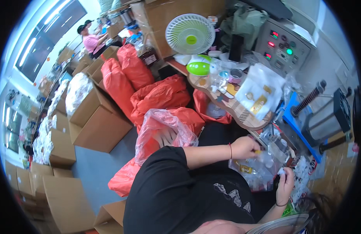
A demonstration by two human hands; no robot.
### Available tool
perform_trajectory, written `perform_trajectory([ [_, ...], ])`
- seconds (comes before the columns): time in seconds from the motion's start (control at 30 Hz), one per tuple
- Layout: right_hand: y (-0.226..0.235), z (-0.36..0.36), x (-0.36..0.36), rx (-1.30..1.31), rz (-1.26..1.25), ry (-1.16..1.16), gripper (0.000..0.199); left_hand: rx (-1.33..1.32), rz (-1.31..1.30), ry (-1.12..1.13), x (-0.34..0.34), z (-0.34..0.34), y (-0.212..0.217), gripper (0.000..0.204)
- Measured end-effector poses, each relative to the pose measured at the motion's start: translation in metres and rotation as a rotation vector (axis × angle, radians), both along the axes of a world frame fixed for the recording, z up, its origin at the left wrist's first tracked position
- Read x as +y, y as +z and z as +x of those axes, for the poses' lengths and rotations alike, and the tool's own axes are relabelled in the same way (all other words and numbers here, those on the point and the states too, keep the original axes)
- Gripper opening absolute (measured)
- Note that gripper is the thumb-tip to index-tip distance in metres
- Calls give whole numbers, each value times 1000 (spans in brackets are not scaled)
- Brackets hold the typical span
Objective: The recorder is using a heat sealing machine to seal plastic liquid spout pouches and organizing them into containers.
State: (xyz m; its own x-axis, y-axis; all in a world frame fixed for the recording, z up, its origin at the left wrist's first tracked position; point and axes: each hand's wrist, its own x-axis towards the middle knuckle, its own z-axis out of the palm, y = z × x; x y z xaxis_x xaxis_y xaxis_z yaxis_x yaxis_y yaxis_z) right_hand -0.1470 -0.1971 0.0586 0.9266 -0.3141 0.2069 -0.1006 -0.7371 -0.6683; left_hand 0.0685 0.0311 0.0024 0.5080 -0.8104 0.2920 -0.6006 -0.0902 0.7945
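Observation:
My left hand (244,148) is closed, its fingertips pinching a small yellow piece (258,152) too small to name. Below it lies a clear plastic bag (246,177) with gold printed pieces showing through. To the right and nearer to me, my right hand (286,188) pinches a small white piece (281,171) between thumb and fingers; its kind cannot be made out. Beside that hand is a heap of white pieces with black and red prints (301,177). Past my hands, a wavy-edged wooden board (250,121) carries white sheets with gold prints (262,91) and small cups (236,75).
At the right stands a press with a blue plate (301,126), and behind it a grey control box (284,46) with lit displays. A white and green fan (191,34) is at the back. Red bags (161,95) and cardboard boxes (100,124) fill the left. A person in pink (92,42) sits far off.

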Motion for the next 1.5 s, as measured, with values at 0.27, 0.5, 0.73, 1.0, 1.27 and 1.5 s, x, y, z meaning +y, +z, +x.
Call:
perform_trajectory([
  [0.27,9,33,26,-191,-16,147,20,428,274,-251,-13,-44,-13,25],
  [0.5,12,-8,20,-52,-117,50,15,903,158,-409,-27,-53,-28,27],
  [0.73,20,-27,28,-174,-20,-24,13,820,112,-438,-32,-81,-18,25],
  [1.0,28,-45,43,-54,-149,96,17,963,101,-293,-8,-104,5,23],
  [1.27,22,-23,47,-117,-199,36,15,958,86,-366,-4,-81,-13,20],
  [1.5,18,-8,33,-27,-179,197,15,1093,93,-405,-9,-89,-2,20],
])
